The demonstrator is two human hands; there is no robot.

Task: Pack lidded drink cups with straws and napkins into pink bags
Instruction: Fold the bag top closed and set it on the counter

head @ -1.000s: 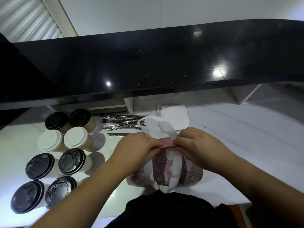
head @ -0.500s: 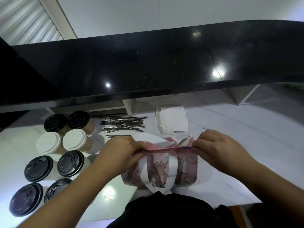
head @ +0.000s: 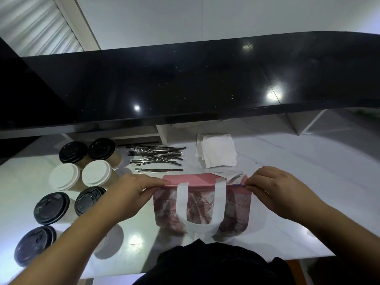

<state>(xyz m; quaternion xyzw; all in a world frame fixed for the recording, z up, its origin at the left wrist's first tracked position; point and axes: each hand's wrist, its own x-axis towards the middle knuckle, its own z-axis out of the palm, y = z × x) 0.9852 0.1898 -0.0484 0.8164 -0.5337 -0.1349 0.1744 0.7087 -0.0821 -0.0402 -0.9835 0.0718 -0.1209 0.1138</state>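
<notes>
The person stands at the white counter (head: 287,202) and holds the pink bag (head: 202,204) by its top edge, the left hand (head: 131,194) pinching one corner and the right hand (head: 273,192) the other, fingers closed on the rim. I judge the bag is being opened or sealed; which, I cannot tell. The cups (head: 96,173), straws (head: 156,157) and napkins (head: 218,153) wait behind it.

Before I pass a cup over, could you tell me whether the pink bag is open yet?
Barely: both hands pinch the pink bag by its top corners, stretched flat, handle hanging down its front.
</notes>
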